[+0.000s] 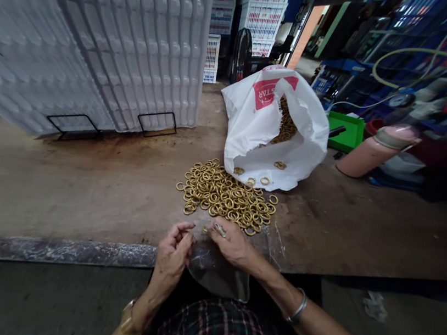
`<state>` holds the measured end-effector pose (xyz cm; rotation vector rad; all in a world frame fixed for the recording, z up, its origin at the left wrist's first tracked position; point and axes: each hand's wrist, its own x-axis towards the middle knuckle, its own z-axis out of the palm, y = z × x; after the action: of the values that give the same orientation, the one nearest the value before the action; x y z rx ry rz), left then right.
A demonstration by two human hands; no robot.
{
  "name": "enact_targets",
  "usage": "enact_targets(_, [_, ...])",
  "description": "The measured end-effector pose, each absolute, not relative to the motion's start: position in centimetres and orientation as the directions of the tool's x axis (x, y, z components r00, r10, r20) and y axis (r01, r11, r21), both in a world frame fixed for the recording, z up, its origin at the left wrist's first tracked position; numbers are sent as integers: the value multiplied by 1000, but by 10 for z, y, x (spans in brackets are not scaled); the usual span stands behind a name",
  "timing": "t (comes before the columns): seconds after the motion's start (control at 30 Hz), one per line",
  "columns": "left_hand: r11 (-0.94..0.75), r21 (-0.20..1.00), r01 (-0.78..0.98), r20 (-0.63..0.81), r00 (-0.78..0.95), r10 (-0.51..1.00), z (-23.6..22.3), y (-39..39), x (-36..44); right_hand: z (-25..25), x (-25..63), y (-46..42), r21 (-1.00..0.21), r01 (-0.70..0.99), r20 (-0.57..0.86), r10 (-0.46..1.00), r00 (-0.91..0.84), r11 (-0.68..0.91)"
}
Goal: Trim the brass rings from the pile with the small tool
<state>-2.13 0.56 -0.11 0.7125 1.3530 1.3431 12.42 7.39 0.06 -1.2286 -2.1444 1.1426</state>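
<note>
The rings point(225, 195) lie in a loose brass-coloured heap on the bench point(78, 191), just beyond both hands and a little toward the right hand's side, with the heap's near fringe almost touching the right fingertips. The heap spreads wider along the bench's front edge than it runs away from it, and its far side reaches the mouth of a white bag point(273, 124) lying on its side, with more rings inside.

A clear plastic bag point(217, 269) hangs over the front edge between the hands, its mouth up on the bench. The right hand point(233, 244) is the nearer to the heap: it lies palm down, wrist over the edge, fingers curled forward onto the clear bag's mouth, where a small ring or two shows at its fingertips; whether they are pinched cannot be told. The left hand point(173, 252) stands on its side at the edge, its grip pressed together on the clear bag's left rim, thumb against forefinger.
</note>
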Motion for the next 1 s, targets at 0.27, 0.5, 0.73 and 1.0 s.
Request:
enact_targets(0.27, [48, 996, 75, -38, -127, 991, 7, 12, -15, 14, 126, 71, -969, 243, -183, 795, -578, -47])
enact_targets(0.5, [121, 992, 26, -115, -168, 979, 3, 10, -9, 3, 122, 69, -969, 211, -223, 817, -532, -127])
enact_targets(0.73, [317, 935, -156, -328, -46, 944, 7, 10, -8, 4, 118, 71, -964, 249, -206, 859, -468, -95])
enact_targets(1.0, [321, 921, -219, -324, 25, 946, -1, 9, -13, 4, 110, 72, -952, 307, -143, 891, -431, -4])
